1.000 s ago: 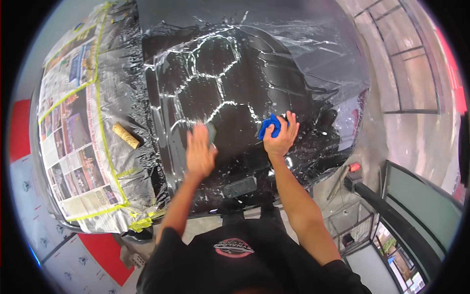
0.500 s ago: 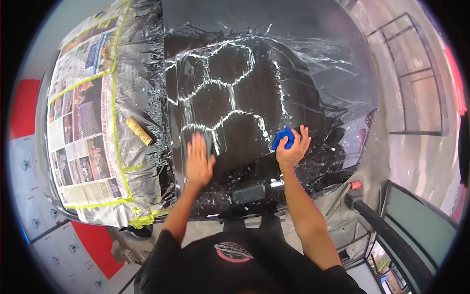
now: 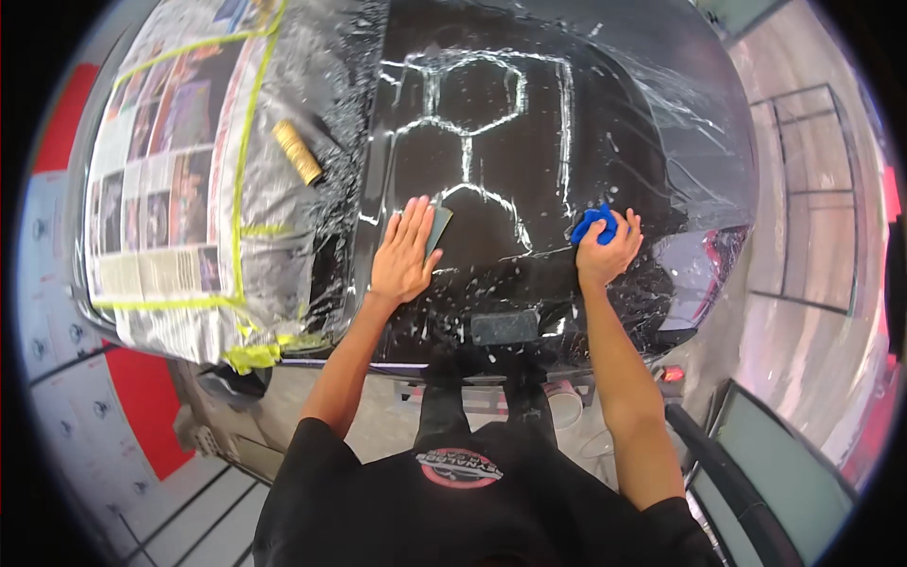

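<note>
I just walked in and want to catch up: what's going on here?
A person is working with both hands at a dark, wet-looking panel marked with whitish lines. Their left hand lies flat over a grey-green sheet, which shows past the fingers. Their right hand grips a bunched blue cloth. To the left, a gold-coloured cylinder lies on the plastic sheeting, beside newspaper edged with yellow tape.

The head view looks steeply down and forward from the person's head through a wide fisheye lens. Nearest, at the lower edge, is the black shirt (image 3: 378, 501); the left hand (image 3: 403, 260), right hand (image 3: 609, 253) and wet dark panel (image 3: 515, 161) lie farther off, mid-picture. A metal frame (image 3: 818, 193) bends toward the right rim.
</note>
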Demonstrator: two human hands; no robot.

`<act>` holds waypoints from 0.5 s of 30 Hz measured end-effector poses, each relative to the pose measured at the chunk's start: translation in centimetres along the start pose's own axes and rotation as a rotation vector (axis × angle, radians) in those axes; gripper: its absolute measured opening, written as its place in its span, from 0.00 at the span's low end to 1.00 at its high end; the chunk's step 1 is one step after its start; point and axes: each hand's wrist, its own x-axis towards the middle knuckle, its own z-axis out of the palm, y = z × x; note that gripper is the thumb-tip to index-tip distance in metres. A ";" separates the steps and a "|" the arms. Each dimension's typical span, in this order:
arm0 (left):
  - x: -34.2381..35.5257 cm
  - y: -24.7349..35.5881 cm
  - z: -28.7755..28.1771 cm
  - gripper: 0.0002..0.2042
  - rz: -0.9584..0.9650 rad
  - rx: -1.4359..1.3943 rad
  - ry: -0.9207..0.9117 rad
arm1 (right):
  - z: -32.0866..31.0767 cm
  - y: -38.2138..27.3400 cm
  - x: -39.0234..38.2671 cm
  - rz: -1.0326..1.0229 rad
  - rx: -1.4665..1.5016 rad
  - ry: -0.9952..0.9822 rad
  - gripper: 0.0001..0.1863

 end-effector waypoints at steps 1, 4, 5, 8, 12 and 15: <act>0.1 0.4 0.0 0.34 -0.008 0.007 0.039 | -0.2 0.0 0.5 -0.031 0.009 0.010 0.16; -1.4 3.8 2.5 0.32 -0.172 -0.066 0.152 | 0.5 1.2 0.7 -0.046 -0.037 0.049 0.19; -3.4 5.5 2.7 0.33 -0.228 -0.136 0.129 | 0.5 0.9 0.4 -0.063 -0.026 0.043 0.19; -12.2 10.8 2.4 0.26 -0.113 -0.435 -0.005 | -0.1 0.0 -0.1 -0.162 0.006 0.045 0.18; -23.1 7.5 0.0 0.21 -0.396 -0.750 0.249 | -1.4 -1.6 -2.0 -0.389 0.272 -0.090 0.15; -29.2 0.9 -3.9 0.19 -0.566 -0.562 0.399 | -2.4 -9.5 -5.9 -0.431 0.383 -0.172 0.12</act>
